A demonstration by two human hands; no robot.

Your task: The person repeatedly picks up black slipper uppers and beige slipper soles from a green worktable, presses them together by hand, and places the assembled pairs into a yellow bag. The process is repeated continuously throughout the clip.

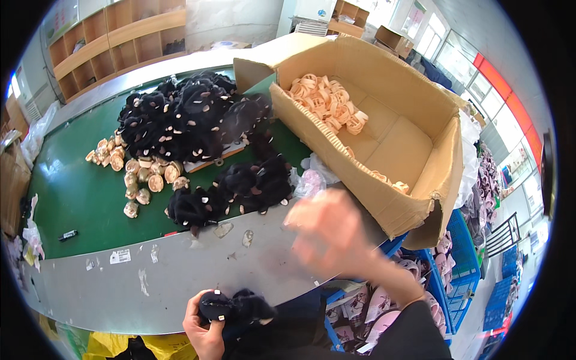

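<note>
My left hand [206, 329] is closed around a black plush piece [252, 307] at the table's near edge. Its rounded end, with small pale bits on it, sits between thumb and fingers, while a furry part trails off to the right. Above the metal strip of the table, my right hand [327, 231] is smeared by motion, so its fingers cannot be made out. It is nearest to the cardboard box [360, 180] and a crumpled clear plastic bag [312, 180]. Several more black plush pieces [255, 183] lie just beyond it.
A large heap of black plush pieces [180, 114] covers the green tabletop [84, 198]. Gold and peach rounded parts [144, 174] lie beside it. Peach plastic rings [324, 99] fill the box's far left corner. Blue crates [459, 282] with pink slippers [378, 303] stand at right. A marker [68, 236] lies at left.
</note>
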